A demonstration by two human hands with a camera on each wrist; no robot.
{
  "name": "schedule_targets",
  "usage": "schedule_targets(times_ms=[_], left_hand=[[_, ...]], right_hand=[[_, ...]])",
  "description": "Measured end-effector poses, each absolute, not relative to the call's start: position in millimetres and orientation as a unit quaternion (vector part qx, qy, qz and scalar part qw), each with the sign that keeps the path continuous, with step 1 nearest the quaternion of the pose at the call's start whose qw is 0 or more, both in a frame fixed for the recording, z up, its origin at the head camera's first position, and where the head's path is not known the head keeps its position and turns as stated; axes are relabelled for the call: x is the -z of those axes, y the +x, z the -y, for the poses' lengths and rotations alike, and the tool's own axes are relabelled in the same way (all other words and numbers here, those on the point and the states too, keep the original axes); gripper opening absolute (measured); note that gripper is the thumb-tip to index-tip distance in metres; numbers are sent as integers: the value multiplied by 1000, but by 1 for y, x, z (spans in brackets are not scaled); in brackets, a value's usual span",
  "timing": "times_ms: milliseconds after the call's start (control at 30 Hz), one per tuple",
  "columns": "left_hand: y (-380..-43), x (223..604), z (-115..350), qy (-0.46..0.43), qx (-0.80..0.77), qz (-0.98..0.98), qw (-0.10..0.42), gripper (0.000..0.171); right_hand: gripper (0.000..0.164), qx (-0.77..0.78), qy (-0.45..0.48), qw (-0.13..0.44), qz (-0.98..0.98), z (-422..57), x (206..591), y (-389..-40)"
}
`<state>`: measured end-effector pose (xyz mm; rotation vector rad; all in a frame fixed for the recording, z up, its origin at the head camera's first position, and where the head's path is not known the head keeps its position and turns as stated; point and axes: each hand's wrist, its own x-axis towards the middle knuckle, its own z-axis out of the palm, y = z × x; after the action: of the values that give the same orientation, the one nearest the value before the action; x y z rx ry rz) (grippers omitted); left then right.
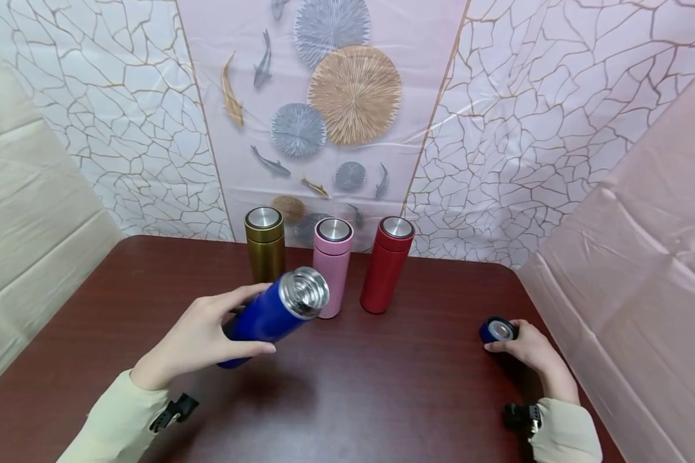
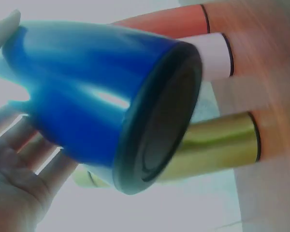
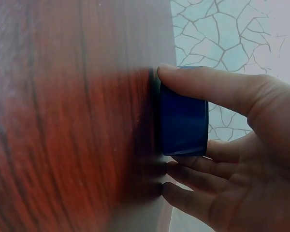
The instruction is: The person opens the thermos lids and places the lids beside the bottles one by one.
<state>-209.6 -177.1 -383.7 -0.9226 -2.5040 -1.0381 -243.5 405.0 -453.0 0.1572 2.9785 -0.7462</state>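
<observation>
Uncapped blue flask (image 1: 266, 315) leaning right

Left hand (image 1: 208, 328) is gripping it above the surface (image 1: 382, 386), mouth slanting up rightward; well apart, right hand (image 1: 529, 350) is pinching the blue lid (image 1: 500, 330) low. Three capped flasks (image 1: 331, 276) are standing behind.

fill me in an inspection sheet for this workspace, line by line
Surface: glossy dark red-brown table.
Job's things: blue vacuum flask, lid off, held tilted with its steel mouth exposed; blue lid, inside facing up, touching the table or not I cannot tell.
Clutter: gold flask, pink flask and red flask standing upright toward the back, lids on.
Hands: left hand grips the blue vacuum flask; right hand pinches the blue lid.
Cables: nothing seen.
Surroundings: patterned backdrop behind, pale fabric at both sides.
</observation>
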Motion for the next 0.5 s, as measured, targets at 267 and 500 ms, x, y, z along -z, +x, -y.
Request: schedule_targets(times_ms=[267,500], left_hand=[[-216,358,208,-278,345,871,212,83],[-219,346,240,-198,395,851,283,85]], right_hand=[[81,229,43,26,-972,-407,454,-244],[85,225,37,36,-973,-407,454,-246]])
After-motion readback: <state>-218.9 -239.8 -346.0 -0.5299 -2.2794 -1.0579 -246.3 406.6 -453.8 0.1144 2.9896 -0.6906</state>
